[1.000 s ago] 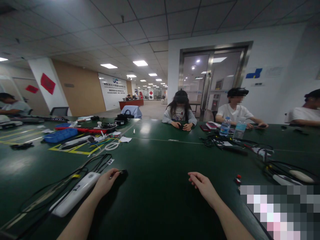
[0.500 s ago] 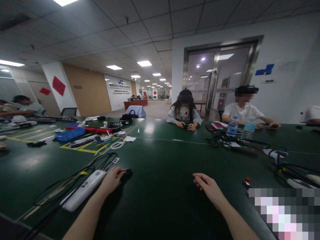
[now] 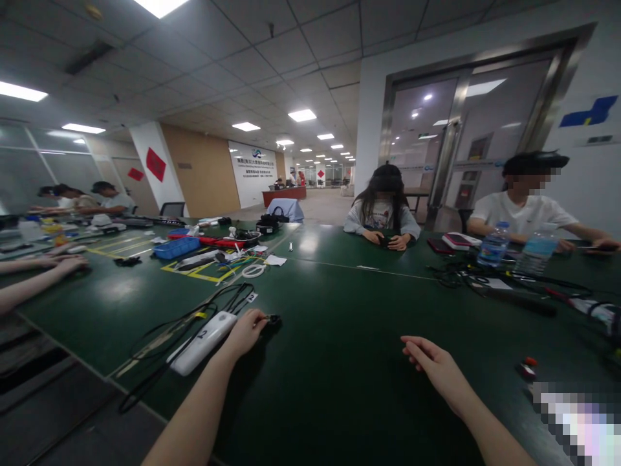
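My left hand (image 3: 248, 331) pinches a small dark object (image 3: 273, 320) over the green table (image 3: 334, 362), just right of a white power strip (image 3: 206, 342) marked 2. Black cables (image 3: 169, 336) run beside and behind that strip. My right hand (image 3: 431, 366) is held over the table at the right, fingers curled together, with nothing visible in them. Right of it lies a small red and dark object (image 3: 528, 367), near a pixelated bright area at the corner.
A blue basket (image 3: 177, 247), a white cable coil (image 3: 253, 270) and wires lie at the back left. Two bottles (image 3: 493, 244) and tangled black cables stand or lie at the right. Two people sit opposite; another person's hands (image 3: 70, 264) rest at the far left.
The camera view has turned left, so the table things and both hands appear further right. Another person's arms have come into view at the left. Both hands keep nearly the same pose.
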Demonstrator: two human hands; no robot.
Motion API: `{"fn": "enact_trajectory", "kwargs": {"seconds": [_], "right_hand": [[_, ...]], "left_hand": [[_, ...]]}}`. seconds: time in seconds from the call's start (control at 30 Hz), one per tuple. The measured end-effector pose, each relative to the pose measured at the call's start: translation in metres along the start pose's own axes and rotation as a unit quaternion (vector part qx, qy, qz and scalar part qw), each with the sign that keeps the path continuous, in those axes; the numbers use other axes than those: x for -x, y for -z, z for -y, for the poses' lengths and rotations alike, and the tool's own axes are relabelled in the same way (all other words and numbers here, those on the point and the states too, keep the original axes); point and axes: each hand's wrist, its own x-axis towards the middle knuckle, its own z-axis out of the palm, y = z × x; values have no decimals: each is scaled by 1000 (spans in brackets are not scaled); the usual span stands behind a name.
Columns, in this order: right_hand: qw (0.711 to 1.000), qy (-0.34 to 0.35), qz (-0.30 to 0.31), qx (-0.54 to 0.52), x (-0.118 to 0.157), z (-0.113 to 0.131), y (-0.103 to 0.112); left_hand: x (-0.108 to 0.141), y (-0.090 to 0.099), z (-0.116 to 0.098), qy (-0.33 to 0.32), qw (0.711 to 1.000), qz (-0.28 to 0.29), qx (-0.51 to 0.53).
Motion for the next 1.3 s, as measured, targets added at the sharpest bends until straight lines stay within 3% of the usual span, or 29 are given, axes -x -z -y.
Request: {"fn": "enact_trajectory", "kwargs": {"seconds": [0.23, 0.53, 1.3], "right_hand": [[1000, 8, -14, 5, -1, 1, -2], [1000, 2, -14, 17, -5, -5, 1], [1000, -7, -8, 10, -5, -2, 1]], "left_hand": [[-1, -5, 7, 11, 998, 9, 64], [0, -2, 4, 61, 996, 10, 57], [-4, -8, 10, 14, 999, 8, 50]]}}
